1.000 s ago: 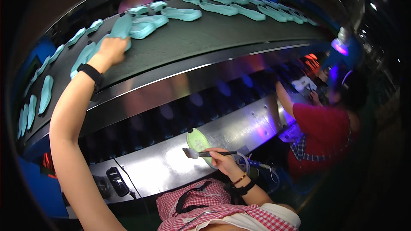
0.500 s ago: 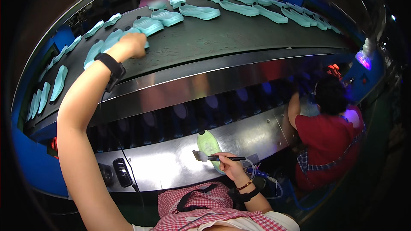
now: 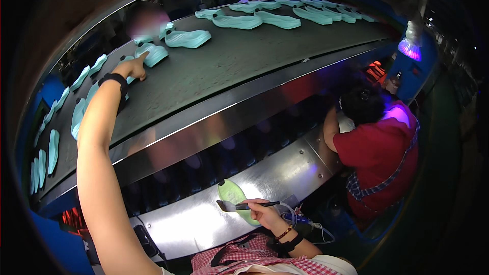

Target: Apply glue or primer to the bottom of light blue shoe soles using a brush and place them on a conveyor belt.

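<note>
Stretching beyond the fingers of the right hand [image 3: 267,217], a dark belt [image 3: 244,61] is being lined with teal soles [image 3: 188,38]. Under those fingers, a metal desk [image 3: 275,173] is being lit to a bright glare. Well to their right, the line is being shared with a person in red [image 3: 379,145].

The left hand [image 3: 133,67] is being held over the belt, its index finger straight and aimed at a teal sole [image 3: 154,56] just past the tip; whether anything is being touched or gripped there cannot be told. Just beneath the right fingers, a pale green sole [image 3: 233,192] is being supported by the desk. The right fingers are being kept together, clamped on the handle of a brush [image 3: 240,206], whose bristles are being pointed leftward, away from them.

For clean handling, a sole is probably best being taken by its side edges, so that its face is not being smudged and its neighbours are not being nudged. The brush is likely best being held level and steady, with the bristles being kept from dragging over the green sole or desk.
</note>
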### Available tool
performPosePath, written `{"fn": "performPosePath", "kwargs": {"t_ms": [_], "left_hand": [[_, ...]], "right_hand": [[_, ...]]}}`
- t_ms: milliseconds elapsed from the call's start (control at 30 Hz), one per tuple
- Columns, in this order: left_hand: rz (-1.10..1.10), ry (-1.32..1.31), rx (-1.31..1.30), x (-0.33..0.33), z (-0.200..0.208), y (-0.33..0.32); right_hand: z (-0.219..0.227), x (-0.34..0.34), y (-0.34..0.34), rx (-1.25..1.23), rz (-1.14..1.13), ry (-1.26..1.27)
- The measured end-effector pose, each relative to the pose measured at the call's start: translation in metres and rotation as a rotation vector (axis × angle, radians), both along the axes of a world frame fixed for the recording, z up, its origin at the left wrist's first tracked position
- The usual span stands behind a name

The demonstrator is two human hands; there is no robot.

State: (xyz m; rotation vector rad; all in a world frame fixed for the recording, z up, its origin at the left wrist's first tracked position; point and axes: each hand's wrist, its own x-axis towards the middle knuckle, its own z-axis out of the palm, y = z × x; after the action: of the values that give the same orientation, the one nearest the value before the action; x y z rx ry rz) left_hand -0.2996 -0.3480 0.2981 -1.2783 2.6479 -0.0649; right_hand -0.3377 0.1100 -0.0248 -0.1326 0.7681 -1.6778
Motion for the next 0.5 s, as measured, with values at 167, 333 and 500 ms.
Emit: {"fn": "performPosePath", "kwargs": {"t_ms": [167,333,500], "left_hand": [[-0.135,0.059,-0.166,-0.008,-0.003,0.009],[-0.443,0.160,-0.191,-0.021,-0.015,-0.005],[-0.693,0.211,-0.137,-0.088,-0.015,0.041]], "right_hand": [[-0.010,-0.009,0.003,-0.008,0.017,-0.037],[-0.009,-0.014,0.003,0.054,-0.029,-0.030],[-0.018,-0.016,0.009,-0.020,-0.029,-0.048]]}}
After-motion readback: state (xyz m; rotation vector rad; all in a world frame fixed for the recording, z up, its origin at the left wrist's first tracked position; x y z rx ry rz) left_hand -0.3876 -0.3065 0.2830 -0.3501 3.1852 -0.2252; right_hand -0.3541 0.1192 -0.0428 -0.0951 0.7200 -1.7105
